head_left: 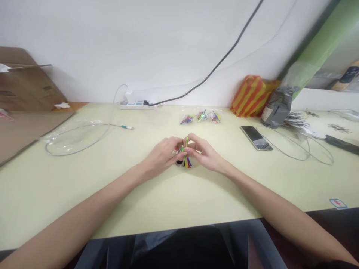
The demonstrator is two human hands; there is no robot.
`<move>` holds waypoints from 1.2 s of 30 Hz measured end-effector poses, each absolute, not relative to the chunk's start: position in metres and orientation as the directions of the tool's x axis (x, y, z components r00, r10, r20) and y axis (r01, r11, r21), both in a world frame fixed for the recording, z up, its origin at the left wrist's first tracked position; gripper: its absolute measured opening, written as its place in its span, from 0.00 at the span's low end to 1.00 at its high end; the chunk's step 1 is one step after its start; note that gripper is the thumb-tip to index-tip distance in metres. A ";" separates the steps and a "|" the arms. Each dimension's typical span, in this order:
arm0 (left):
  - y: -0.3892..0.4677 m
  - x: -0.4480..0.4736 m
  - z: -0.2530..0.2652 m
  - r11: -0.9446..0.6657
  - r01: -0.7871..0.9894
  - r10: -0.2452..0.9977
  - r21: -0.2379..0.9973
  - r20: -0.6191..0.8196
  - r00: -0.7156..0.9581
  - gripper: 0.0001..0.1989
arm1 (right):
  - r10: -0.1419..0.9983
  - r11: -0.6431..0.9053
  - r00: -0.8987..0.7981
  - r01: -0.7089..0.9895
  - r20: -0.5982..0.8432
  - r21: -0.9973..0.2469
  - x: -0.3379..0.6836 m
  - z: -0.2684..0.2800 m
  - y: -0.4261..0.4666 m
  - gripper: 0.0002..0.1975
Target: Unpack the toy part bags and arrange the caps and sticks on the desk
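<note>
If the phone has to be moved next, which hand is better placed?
The right hand, I think: the phone lies out to the right, farther from the left hand. The right seems to be pinching the green piece, though, so it may need to let go first.

We see a smooth, pale yellow rectangular tabletop running along a plain white wall. To the right, a slanting light-green panel with a dark border stands beside the wall, and below it we make out a low white partition. Even light gives us only soft shadows.
</note>
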State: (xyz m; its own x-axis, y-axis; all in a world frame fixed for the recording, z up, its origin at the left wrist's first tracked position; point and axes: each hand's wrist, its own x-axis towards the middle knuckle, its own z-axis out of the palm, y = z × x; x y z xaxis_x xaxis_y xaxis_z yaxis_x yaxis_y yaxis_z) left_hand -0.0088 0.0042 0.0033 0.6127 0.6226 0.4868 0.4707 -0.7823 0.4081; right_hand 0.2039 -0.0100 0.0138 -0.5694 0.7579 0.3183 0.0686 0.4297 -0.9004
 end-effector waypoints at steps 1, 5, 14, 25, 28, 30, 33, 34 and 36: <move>0.004 -0.009 0.005 -0.787 0.465 0.616 0.405 0.485 0.620 0.11 | 0.752 0.403 -0.582 0.037 0.308 -0.914 0.204 0.014 -0.010 0.16; 0.003 -0.008 0.008 -0.821 0.426 0.570 0.381 0.499 0.653 0.09 | 0.723 0.328 -0.625 -0.066 0.295 -0.942 0.205 0.016 -0.009 0.17; -0.004 -0.005 0.004 -0.827 0.310 0.556 0.470 0.599 0.575 0.07 | 0.695 0.332 -0.653 -0.079 0.300 -0.940 0.204 0.019 -0.009 0.17; -0.019 0.006 0.012 -0.743 0.206 0.615 0.637 0.527 0.586 0.04 | 0.637 0.252 -0.741 -0.059 0.211 -0.966 0.209 0.019 -0.009 0.19; -0.021 0.004 0.015 -0.699 0.193 0.659 0.689 0.515 0.548 0.04 | 0.636 0.270 -0.742 -0.042 0.211 -0.962 0.212 0.021 -0.008 0.20; -0.019 0.002 0.014 -0.678 0.212 0.685 0.704 0.500 0.530 0.05 | 0.671 0.301 -0.705 -0.022 0.228 -0.953 0.215 0.023 -0.005 0.19; -0.014 0.000 0.007 -0.669 0.273 0.712 0.692 0.490 0.503 0.09 | 0.793 0.357 -0.541 0.042 0.279 -0.933 0.219 0.024 0.001 0.19; -0.012 0.000 0.004 -0.668 0.300 0.718 0.681 0.486 0.499 0.10 | 0.835 0.374 -0.467 0.091 0.292 -0.923 0.220 0.023 0.004 0.20; -0.008 -0.001 -0.002 -0.690 0.348 0.709 0.635 0.494 0.503 0.11 | 0.896 0.385 -0.327 0.231 0.301 -0.894 0.224 0.020 0.010 0.19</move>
